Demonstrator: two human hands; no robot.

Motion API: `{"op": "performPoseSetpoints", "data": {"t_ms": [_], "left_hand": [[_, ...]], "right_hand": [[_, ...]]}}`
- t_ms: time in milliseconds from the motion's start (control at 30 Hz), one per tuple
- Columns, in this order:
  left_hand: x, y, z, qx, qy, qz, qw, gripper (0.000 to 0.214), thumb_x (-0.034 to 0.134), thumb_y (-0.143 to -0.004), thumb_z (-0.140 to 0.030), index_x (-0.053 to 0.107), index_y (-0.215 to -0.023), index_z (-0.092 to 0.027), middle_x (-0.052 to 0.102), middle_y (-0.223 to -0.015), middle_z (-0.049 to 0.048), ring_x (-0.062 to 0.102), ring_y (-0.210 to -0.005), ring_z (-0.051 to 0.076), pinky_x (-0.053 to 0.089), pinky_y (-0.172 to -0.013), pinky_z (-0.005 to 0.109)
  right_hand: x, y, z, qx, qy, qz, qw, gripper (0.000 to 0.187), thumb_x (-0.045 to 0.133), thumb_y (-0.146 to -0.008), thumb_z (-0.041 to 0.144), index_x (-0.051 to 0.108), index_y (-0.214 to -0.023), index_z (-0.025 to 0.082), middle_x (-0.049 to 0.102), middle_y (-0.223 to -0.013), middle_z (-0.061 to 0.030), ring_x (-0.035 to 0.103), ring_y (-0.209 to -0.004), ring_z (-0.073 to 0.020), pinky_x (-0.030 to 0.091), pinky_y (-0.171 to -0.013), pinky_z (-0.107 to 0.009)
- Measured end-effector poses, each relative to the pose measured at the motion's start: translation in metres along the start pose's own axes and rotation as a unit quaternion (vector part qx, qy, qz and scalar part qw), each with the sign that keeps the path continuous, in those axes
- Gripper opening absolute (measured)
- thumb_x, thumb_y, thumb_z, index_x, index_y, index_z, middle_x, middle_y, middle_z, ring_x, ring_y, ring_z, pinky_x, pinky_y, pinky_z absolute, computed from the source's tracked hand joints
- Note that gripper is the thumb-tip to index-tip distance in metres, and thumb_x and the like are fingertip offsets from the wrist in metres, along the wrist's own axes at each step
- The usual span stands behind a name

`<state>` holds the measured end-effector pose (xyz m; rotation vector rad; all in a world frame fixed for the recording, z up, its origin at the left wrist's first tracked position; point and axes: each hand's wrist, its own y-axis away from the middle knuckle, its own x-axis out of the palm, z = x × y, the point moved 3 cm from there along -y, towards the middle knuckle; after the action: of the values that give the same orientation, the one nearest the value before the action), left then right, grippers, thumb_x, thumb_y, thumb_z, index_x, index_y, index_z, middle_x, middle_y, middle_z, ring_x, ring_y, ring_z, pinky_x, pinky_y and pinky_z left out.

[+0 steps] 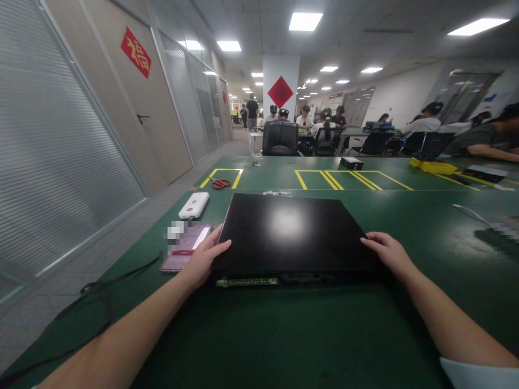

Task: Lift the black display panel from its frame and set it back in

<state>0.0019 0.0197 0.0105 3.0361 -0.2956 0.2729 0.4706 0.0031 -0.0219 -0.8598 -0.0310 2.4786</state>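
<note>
Left hand (206,258): fingers clasped on black panel (292,235), left edge
Right hand (387,251): fingers clasped on its right edge
Circuit board (246,282): along near edge

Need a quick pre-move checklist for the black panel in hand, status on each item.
1. Left hand on the black panel: ok, thumb over its left edge.
2. Right hand on the panel: ok, at its right edge.
3. Circuit board strip at the near edge covered: not ok, it shows bare.
4. Panel's underside resting on the green table: cannot tell, hidden from this view.
5. Phone well away from the left hand: not ok, right beside it.
6. Red-handled scissors apart from the panel: ok, they lie beyond its far left corner.
</note>
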Motion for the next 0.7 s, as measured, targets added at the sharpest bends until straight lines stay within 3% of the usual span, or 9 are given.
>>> {"op": "performPoseSetpoints", "data": {"t_ms": [167, 367, 533, 700], "left_hand": [[0.003, 0.001, -0.003, 0.001, 0.005, 0.001, 1.0, 0.069, 0.074, -0.075, -0.029, 0.051, -0.14, -0.026, 0.068, -0.129, 0.0058, 0.066, -0.111, 0.029, 0.055, -0.092, 0.034], [-0.005, -0.001, 0.001, -0.007, 0.009, -0.013, 1.0, 0.068, 0.077, -0.072, -0.031, 0.055, -0.137, -0.027, 0.07, -0.125, 0.0062, 0.068, -0.108, 0.029, 0.055, -0.091, 0.035], [-0.008, -0.002, 0.003, -0.008, -0.011, -0.015, 1.0, 0.063, 0.077, -0.072, -0.034, 0.059, -0.133, -0.027, 0.069, -0.127, 0.0056, 0.066, -0.112, 0.031, 0.054, -0.092, 0.035], [-0.005, -0.004, 0.006, 0.057, -0.068, -0.012, 0.996, 0.069, 0.072, -0.077, -0.039, 0.05, -0.14, -0.025, 0.057, -0.142, 0.0092, 0.045, -0.135, 0.032, 0.037, -0.111, 0.042]], "right_hand": [[-0.008, 0.007, 0.008, 0.095, -0.204, 0.071, 0.972, 0.028, 0.07, -0.065, 0.038, 0.067, -0.088, 0.022, 0.072, -0.081, -0.006, 0.069, -0.074, -0.0263, 0.054, -0.067, -0.038], [-0.023, 0.016, 0.027, 0.094, -0.272, 0.18, 0.941, 0.034, 0.058, -0.074, 0.039, 0.063, -0.104, 0.025, 0.073, -0.087, -0.0065, 0.072, -0.079, -0.0277, 0.057, -0.067, -0.04], [-0.019, 0.027, 0.033, 0.146, -0.322, 0.177, 0.919, 0.039, 0.06, -0.071, 0.033, 0.063, -0.109, 0.025, 0.074, -0.09, -0.0065, 0.072, -0.081, -0.0284, 0.058, -0.069, -0.042], [-0.022, 0.026, 0.037, 0.097, -0.325, 0.124, 0.933, 0.034, 0.059, -0.073, 0.035, 0.065, -0.104, 0.022, 0.074, -0.089, -0.0085, 0.072, -0.084, -0.0298, 0.058, -0.071, -0.043]]}}
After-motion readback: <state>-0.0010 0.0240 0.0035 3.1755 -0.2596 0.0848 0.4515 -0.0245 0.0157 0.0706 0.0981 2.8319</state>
